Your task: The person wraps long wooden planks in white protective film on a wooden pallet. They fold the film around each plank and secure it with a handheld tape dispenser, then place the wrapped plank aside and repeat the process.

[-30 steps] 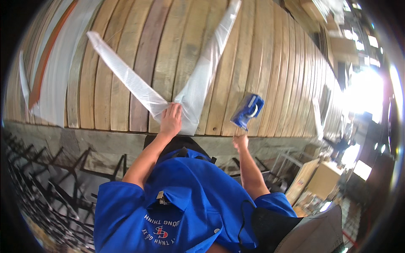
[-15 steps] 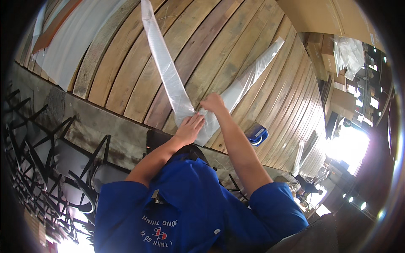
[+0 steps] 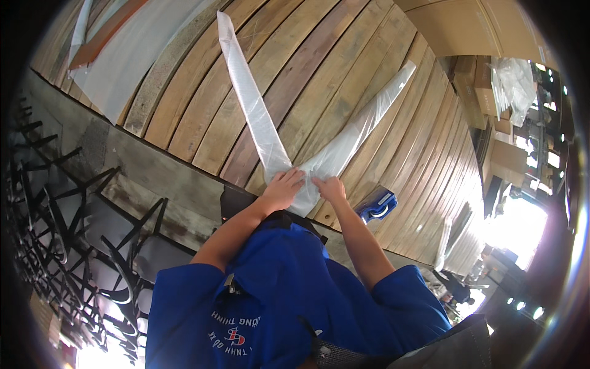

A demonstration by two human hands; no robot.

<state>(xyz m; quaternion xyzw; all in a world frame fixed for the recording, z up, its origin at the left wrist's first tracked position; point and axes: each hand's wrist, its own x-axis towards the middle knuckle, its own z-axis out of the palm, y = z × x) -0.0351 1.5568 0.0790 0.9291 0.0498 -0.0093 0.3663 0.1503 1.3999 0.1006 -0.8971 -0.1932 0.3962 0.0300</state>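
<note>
A V-shaped piece wrapped in translucent white sheet [image 3: 255, 117] lies on the wooden boards, its two long arms pointing away from me. My left hand [image 3: 284, 187] rests over the corner where the arms join, fingers stretched out on the wrapping. Just right of that corner, my right hand [image 3: 330, 188] is closed, its fingertips against the sheet at the base of the right arm. A small gap separates the hands. To the right of my right forearm, a blue tape dispenser [image 3: 380, 205] stands on the boards. What the wrapping covers cannot be made out.
Wooden boards [image 3: 246, 49] form the work surface. More white sheeting [image 3: 117, 86] and a reddish-brown strip [image 3: 107, 34] lie at the far left. Black-framed chairs [image 3: 117, 246] crowd the lower left. Cardboard boxes [image 3: 455, 24] and clear plastic [image 3: 515, 86] stand at the right.
My right hand has come down toward me along the wrapped corner, its elbow drawn in. My left hand stays on the corner. The whole view has shifted slightly.
</note>
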